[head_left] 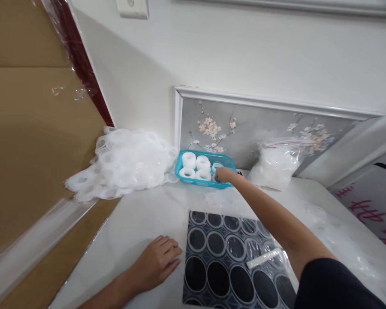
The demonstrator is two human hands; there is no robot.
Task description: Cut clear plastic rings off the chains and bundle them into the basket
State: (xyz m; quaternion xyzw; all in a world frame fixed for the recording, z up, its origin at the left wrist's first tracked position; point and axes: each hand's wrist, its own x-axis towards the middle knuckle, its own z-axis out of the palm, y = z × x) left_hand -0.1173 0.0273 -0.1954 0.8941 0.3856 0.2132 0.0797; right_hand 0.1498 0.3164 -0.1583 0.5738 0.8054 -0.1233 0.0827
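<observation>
My right hand (pixel 224 174) reaches over the right end of a blue plastic basket (pixel 206 184). Its fingers are bent together down inside; whatever they grip, if anything, is hidden. Just beyond them lies a clear ring-like piece (pixel 216 165). Several stacks of white rings (pixel 203 162) fill the basket's left part. My left hand (pixel 159 262) rests palm down on the white table, fingers loosely stretched, nothing in it. Beside it is a dark mat (pixel 217 274) printed with rows of ovals, and a short white strip (pixel 264 257) lies on that.
Left of the basket rises a big heap of translucent white ring-shaped pieces (pixel 131 163). A filled clear zip bag (pixel 275 167) stands at right. Behind, a framed flower picture (pixel 241 124) leans on the wall. Large cardboard (pixel 28 141) borders the left; more clear plastic (pixel 344 240) lies at right.
</observation>
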